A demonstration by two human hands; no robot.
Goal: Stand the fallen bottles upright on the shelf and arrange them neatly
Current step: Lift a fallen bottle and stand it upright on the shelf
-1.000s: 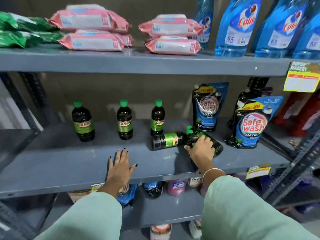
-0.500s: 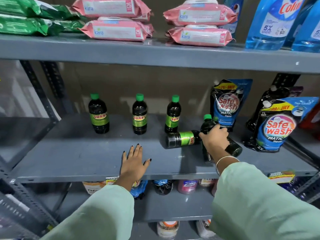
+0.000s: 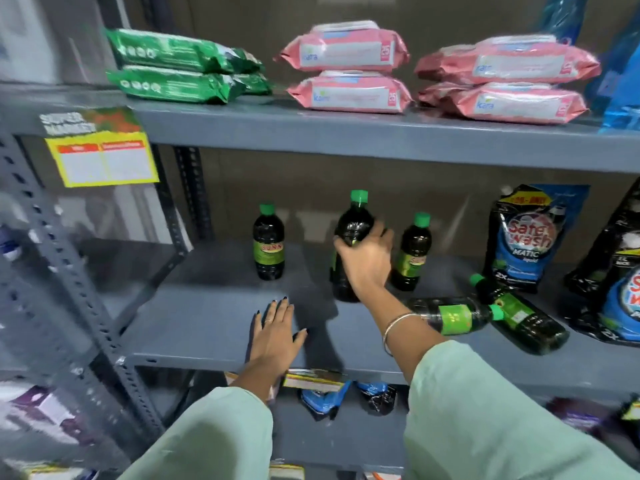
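Presently gripping an upright green-capped bottle (image 3: 353,237) with right hand (image 3: 367,261); left hand (image 3: 275,336) spread flat on shelf (image 3: 194,327). Legible: "Safe wash MATIC" pouch (image 3: 528,237), "kara" packs (image 3: 349,93).

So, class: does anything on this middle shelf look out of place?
Yes. Two dark green-capped bottles lie on their sides at the shelf's right: one lengthwise along the front, the other angled against it. The rest stand upright, one gripped by the right hand.

Right hand (image 3: 367,261) hides held bottle (image 3: 353,230) label; bottle base perhaps touching shelf (image 3: 207,327).
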